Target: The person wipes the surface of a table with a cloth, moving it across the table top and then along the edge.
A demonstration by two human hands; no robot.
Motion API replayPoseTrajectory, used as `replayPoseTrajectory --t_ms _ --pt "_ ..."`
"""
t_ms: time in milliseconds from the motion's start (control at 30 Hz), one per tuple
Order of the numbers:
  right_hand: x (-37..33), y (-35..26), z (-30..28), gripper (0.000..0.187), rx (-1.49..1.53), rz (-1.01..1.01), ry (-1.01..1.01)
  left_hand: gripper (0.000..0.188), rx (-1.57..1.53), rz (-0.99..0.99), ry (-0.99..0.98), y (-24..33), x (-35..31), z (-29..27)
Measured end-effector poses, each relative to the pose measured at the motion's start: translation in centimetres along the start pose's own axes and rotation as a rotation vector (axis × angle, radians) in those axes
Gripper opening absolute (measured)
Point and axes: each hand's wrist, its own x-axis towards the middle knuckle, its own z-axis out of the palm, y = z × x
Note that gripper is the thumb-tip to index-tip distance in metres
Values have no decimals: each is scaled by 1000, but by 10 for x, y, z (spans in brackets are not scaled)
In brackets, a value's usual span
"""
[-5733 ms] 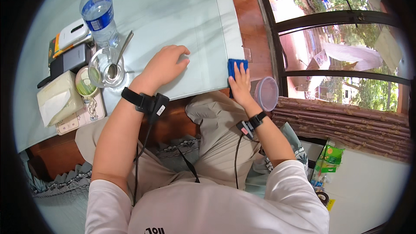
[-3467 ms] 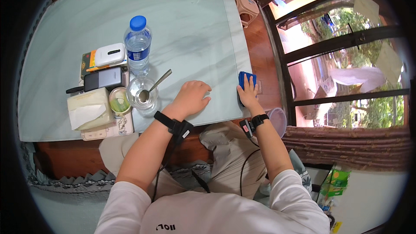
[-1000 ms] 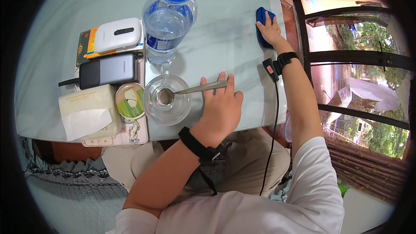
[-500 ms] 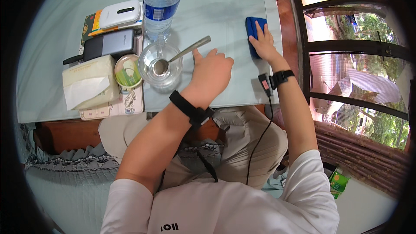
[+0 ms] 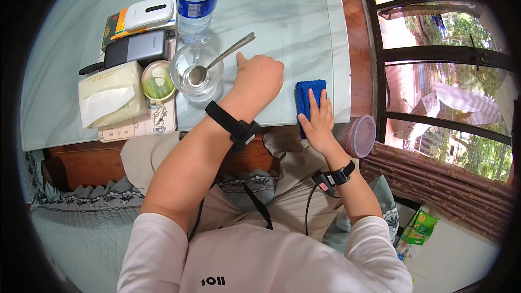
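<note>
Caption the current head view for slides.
Right hand on folded blue cloth at the near edge of the table; left hand beside glass cup containing a spoon.

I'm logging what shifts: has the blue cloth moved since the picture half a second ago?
Yes: the blue cloth, under the right hand, has moved to the near edge of the table.

Looks steeply downward from the person's head, through a fisheye lens, with straight edges bent and corners dark. Sits close above the white shirt (image 5: 271,263) at the lower edge. Covers the left hand (image 5: 256,81) and right hand (image 5: 320,123) near the middle, the table (image 5: 287,11) toward upper left, the window (image 5: 445,54) at upper right.
</note>
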Motion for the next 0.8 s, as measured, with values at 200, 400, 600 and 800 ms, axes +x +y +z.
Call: replayPoseTrajectory --t_ms 200,400,600,800 --pt "21 0 -6 67 1 23 -16 18 7 8 19 0 0 3" --pt "92 13 -22 70 -22 28 4 16 -7 23 34 3 -2 4" --pt "192 30 -35 74 10 55 46 15 -37 30 -1 4 -5 2" --pt "266 35 -55 78 -37 -13 103 15 -31 23 33 6 -6 9"
